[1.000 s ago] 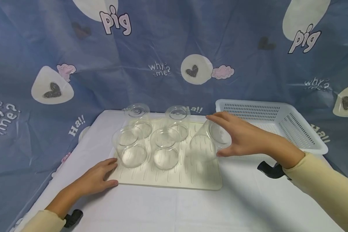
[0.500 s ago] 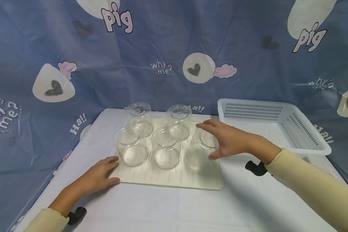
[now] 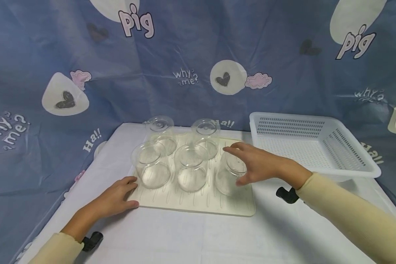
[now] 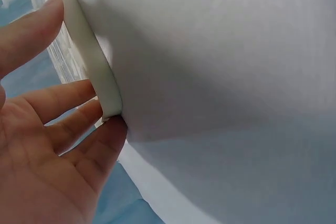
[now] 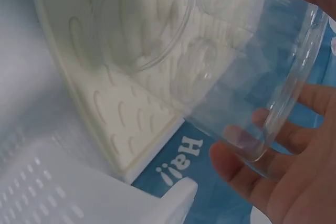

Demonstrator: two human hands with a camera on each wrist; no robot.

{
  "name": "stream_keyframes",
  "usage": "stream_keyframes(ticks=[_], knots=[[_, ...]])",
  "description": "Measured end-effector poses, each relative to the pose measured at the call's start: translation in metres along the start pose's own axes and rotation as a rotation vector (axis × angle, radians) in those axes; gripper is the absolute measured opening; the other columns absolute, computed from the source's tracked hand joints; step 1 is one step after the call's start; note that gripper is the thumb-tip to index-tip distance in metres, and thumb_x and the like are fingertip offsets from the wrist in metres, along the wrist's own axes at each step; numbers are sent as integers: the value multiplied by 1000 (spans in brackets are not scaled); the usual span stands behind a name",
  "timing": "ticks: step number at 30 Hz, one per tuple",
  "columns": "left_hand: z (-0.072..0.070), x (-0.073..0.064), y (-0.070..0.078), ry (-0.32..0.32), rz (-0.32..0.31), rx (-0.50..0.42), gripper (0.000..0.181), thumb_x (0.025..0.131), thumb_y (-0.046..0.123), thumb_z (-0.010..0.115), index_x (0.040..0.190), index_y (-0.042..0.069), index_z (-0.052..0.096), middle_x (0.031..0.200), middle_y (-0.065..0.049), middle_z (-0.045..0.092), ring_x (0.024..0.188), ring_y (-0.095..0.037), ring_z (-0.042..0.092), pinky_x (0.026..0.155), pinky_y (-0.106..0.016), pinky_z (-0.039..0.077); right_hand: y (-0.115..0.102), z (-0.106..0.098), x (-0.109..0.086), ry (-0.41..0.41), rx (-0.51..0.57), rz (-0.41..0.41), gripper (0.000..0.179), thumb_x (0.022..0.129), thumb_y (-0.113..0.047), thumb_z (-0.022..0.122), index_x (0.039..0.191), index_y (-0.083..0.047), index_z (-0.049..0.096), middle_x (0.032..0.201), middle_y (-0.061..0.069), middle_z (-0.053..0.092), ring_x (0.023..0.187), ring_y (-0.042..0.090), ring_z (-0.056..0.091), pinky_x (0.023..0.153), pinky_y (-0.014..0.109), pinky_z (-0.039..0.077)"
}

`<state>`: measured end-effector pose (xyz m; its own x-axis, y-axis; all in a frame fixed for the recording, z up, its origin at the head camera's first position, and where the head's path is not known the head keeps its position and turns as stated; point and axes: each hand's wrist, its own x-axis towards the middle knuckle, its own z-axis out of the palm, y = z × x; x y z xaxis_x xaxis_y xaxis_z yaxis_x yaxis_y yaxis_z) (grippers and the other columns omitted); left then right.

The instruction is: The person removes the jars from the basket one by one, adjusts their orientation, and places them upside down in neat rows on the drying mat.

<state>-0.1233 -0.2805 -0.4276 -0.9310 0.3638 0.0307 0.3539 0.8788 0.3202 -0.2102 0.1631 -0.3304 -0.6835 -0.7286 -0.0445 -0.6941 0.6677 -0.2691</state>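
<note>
Several clear plastic cups point(image 3: 156, 176) stand in two rows on a cream ridged draining mat point(image 3: 198, 202). At the mat's right side, my right hand point(image 3: 259, 164) holds one clear plastic cup point(image 3: 225, 179), which stands upright on the mat. In the right wrist view, fingers point(image 5: 226, 161) show partly through the wall near its thick-edged end, with the thumb on the opposite side. My left hand point(image 3: 113, 198) rests at the mat's front left corner. Its extended fingers point(image 4: 105, 148) touch the mat's edge point(image 4: 89, 51), the thumb lying apart from them.
A white slotted plastic basket point(image 3: 290, 152) sits at the back right, close to the mat and my right forearm. A blue printed cloth point(image 3: 198, 99) hangs behind the table. White cloth point(image 3: 171, 238) covers the tabletop in front.
The right-hand cup was tilted in my right hand over the mat and now stands on it; the hand moved left and slightly down with it. My left hand stayed at the mat corner.
</note>
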Motion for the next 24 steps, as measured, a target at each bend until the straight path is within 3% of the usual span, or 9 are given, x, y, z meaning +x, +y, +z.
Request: stream_keyframes(ticks=[11, 18, 24], knots=[[-2, -1, 6, -20, -30, -14, 61, 80, 23, 81, 123, -15, 61, 138, -31, 51, 125, -52, 51, 101, -62, 46, -1, 4, 6, 24, -6, -4, 98, 71, -39, 83, 153, -14, 36, 145, 13, 47, 130, 31, 51, 102, 50, 49], [-3, -1, 7, -64, -58, -27, 62, 80, 24, 81, 124, -14, 60, 140, -31, 49, 127, -54, 48, 103, -63, 44, -2, 7, 7, 50, 0, 9, 98, 72, -44, 82, 153, -16, 36, 143, 10, 48, 125, 28, 56, 93, 47, 53], [-3, -1, 8, -56, -54, -27, 62, 81, 24, 80, 125, -14, 59, 140, -30, 50, 128, -53, 48, 103, -62, 44, -4, 9, 9, 55, -16, 13, 98, 70, -46, 82, 152, -17, 37, 144, 10, 49, 124, 29, 56, 91, 47, 54]])
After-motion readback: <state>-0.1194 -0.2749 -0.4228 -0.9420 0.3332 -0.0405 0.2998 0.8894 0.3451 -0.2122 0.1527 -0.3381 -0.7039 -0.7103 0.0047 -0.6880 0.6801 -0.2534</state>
